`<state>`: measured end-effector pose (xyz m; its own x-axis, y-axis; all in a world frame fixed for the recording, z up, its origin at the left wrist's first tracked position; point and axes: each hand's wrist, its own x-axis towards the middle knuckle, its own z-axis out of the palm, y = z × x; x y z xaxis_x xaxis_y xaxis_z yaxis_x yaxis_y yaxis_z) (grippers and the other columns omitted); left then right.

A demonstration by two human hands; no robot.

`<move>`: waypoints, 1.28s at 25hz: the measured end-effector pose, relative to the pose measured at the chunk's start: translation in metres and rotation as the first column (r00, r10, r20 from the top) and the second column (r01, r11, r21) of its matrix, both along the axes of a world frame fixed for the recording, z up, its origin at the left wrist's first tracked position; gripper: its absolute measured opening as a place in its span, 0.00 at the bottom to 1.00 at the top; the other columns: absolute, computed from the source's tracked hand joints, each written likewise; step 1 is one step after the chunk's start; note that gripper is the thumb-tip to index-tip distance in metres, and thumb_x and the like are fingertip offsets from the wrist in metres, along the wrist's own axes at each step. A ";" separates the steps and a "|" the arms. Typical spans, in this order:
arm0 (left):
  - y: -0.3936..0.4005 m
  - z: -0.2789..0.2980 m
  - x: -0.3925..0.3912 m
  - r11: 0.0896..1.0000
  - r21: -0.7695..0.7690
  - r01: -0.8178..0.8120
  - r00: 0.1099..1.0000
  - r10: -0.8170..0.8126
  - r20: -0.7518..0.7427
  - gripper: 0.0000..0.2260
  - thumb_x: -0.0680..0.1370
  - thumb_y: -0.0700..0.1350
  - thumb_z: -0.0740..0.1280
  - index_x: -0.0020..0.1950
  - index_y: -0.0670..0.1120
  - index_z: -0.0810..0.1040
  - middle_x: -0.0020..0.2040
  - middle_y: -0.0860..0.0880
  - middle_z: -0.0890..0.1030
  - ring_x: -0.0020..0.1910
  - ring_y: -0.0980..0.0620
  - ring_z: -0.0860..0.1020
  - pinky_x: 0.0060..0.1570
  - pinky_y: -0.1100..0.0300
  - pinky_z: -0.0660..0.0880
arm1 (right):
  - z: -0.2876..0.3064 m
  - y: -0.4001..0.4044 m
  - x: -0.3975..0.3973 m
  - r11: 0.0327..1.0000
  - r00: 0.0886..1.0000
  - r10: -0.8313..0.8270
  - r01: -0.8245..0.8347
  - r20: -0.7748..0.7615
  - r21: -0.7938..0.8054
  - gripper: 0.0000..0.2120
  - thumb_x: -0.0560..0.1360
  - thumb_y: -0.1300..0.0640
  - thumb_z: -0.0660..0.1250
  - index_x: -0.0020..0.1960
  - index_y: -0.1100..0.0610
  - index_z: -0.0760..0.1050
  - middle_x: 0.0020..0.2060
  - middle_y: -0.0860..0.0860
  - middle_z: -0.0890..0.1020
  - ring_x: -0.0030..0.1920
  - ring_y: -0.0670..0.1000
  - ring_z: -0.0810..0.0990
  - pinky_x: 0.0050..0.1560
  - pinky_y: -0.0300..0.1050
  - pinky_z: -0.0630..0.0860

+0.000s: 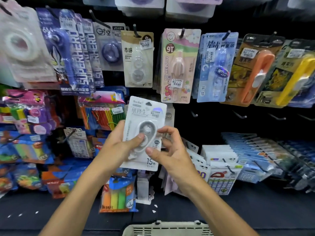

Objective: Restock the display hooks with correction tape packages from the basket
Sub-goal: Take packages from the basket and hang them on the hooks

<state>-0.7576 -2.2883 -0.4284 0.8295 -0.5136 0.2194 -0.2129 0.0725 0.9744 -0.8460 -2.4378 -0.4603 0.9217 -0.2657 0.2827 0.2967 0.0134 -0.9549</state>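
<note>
Far left on the top row you've got a pale tape pack (22, 46), then purple "SUPERHERO" packs (75, 53), a grey-card pack w/ a purple blob (110, 48) and a beige pack (138, 60), all hanging on black pegs. Below those, bright bagged sticks (104, 114) and blue toy packs (25, 150) crowd the lower left. Centre-right up top: pink "MY MELODY" pack (179, 65), a blue pack (216, 67), an orange one (255, 72), a yellow one (293, 79). Under them a few bare hooks (240, 115) stick out of the dark board, just right of your package. Lower right: rows of white and blue packs (238, 159) on angled pegs.

Your left hand (117, 149) comes up from the bottom left, forearm angled in, fingers curled behind the white correction tape package (144, 132) and thumb pressed on the front blister – a firm grip on its lower left. Package is upright, slightly tilted, mid-frame in front of the display, hang hole at top, "15m" at the bottom.

Your right hand (172, 150) comes in from the bottom right, fingers loosely bent and spread. Thumb tip touches the package's lower right front, fingers curl at its right edge – a light pinch, not a full grip.

Basket (167, 229) rim shows at the bottom centre, below both forearms; can't see its contents.
</note>
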 end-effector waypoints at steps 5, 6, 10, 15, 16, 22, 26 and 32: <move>-0.004 -0.004 0.008 0.937 0.207 -0.282 0.877 0.165 0.451 0.21 0.80 0.62 0.65 0.72 0.60 0.72 0.73 0.63 0.69 0.74 0.62 0.66 0.69 0.59 0.66 | 0.010 -0.007 -0.001 0.977 0.986 -0.169 0.167 0.004 0.133 0.21 0.72 0.66 0.75 0.57 0.46 0.76 0.54 0.53 0.85 0.50 0.51 0.86 0.43 0.45 0.83; -0.006 -0.003 0.013 0.920 0.234 -0.314 0.864 0.174 0.473 0.22 0.83 0.54 0.64 0.77 0.56 0.68 0.78 0.62 0.64 0.77 0.62 0.60 0.75 0.56 0.62 | 0.004 -0.010 -0.005 0.969 0.973 -0.228 0.229 -0.023 0.095 0.20 0.72 0.64 0.74 0.56 0.43 0.77 0.54 0.50 0.85 0.52 0.52 0.85 0.47 0.51 0.84; -0.016 -0.004 0.022 0.884 0.349 -0.310 0.873 0.120 0.473 0.32 0.82 0.37 0.60 0.82 0.56 0.56 0.82 0.58 0.57 0.78 0.62 0.54 0.80 0.56 0.54 | -0.016 -0.013 -0.023 0.917 0.922 -0.386 0.381 -0.018 -0.117 0.18 0.75 0.57 0.74 0.57 0.37 0.75 0.56 0.38 0.81 0.54 0.52 0.83 0.48 0.62 0.83; -0.012 -0.006 0.024 0.867 0.376 -0.328 0.859 0.107 0.501 0.35 0.80 0.41 0.65 0.81 0.63 0.55 0.81 0.62 0.57 0.73 0.35 0.69 0.72 0.44 0.69 | -0.025 -0.018 -0.001 0.864 0.884 -0.459 0.422 -0.084 -0.275 0.18 0.76 0.50 0.71 0.59 0.33 0.69 0.53 0.29 0.77 0.47 0.54 0.83 0.46 0.62 0.82; -0.012 -0.007 0.024 0.867 0.376 -0.326 0.857 0.103 0.505 0.35 0.80 0.41 0.65 0.81 0.63 0.55 0.81 0.62 0.57 0.71 0.33 0.70 0.71 0.45 0.70 | -0.025 -0.021 0.009 0.849 0.874 -0.475 0.426 -0.099 -0.312 0.18 0.76 0.50 0.71 0.58 0.33 0.68 0.51 0.29 0.76 0.47 0.51 0.82 0.47 0.60 0.81; -0.011 -0.015 0.024 0.867 0.386 -0.316 0.844 0.071 0.532 0.40 0.79 0.41 0.67 0.82 0.63 0.49 0.80 0.66 0.53 0.75 0.69 0.50 0.73 0.65 0.52 | -0.031 -0.033 0.067 0.801 0.847 -0.522 0.445 -0.104 -0.400 0.18 0.79 0.54 0.68 0.60 0.40 0.63 0.51 0.30 0.71 0.53 0.53 0.78 0.52 0.55 0.78; -0.010 -0.015 0.029 0.862 0.404 -0.307 0.836 0.042 0.547 0.40 0.80 0.41 0.68 0.82 0.63 0.47 0.79 0.68 0.51 0.74 0.70 0.49 0.71 0.66 0.51 | -0.036 -0.038 0.084 0.746 0.828 -0.554 0.450 -0.083 -0.490 0.19 0.78 0.51 0.70 0.63 0.44 0.63 0.53 0.42 0.76 0.54 0.54 0.79 0.54 0.55 0.77; 0.008 -0.029 0.011 0.816 0.478 -0.324 0.822 -0.007 0.570 0.42 0.80 0.40 0.65 0.82 0.60 0.40 0.80 0.65 0.49 0.79 0.64 0.50 0.74 0.60 0.59 | -0.076 -0.044 0.038 0.756 0.817 -0.567 0.463 -0.108 -0.463 0.29 0.77 0.50 0.71 0.74 0.48 0.61 0.72 0.49 0.69 0.66 0.50 0.72 0.64 0.50 0.71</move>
<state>-0.7467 -2.2807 -0.4573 0.7452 -0.5521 0.3740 -0.6552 -0.5018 0.5647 -0.8078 -2.4814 -0.5366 0.7268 -0.6307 0.2720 -0.0799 -0.4710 -0.8785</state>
